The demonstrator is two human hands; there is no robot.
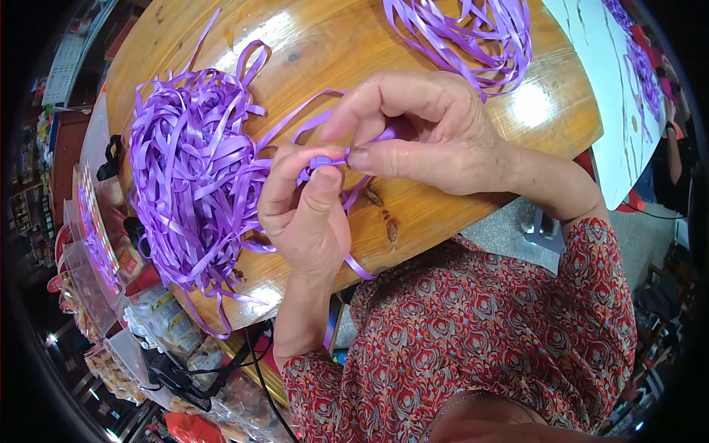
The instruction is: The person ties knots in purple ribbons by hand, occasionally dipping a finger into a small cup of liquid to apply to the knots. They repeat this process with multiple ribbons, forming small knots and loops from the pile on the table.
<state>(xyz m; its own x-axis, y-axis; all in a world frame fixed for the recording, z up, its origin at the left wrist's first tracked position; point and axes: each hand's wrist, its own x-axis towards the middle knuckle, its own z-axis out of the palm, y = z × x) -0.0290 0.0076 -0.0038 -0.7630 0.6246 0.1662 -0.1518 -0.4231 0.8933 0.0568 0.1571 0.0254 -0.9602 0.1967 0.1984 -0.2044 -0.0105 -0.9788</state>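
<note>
My left hand [306,218] pinches a small knotted bit of purple ribbon [319,164] between thumb and forefinger, above the wooden table. From the right, my right hand [436,136] meets it, thumb and forefinger closed on the same ribbon beside the knot. Part of the ribbon runs behind my right fingers and is hidden there. Close to my left hand lies a big tangled heap of purple ribbon [193,173], with loose strands trailing toward my fingers.
Another loose bundle of purple ribbon [473,40] lies at the far side of the round wooden table [310,44]. A white surface [591,96] stands at the right. Left of the table are plastic-wrapped packages [166,317] and a black cable [258,369].
</note>
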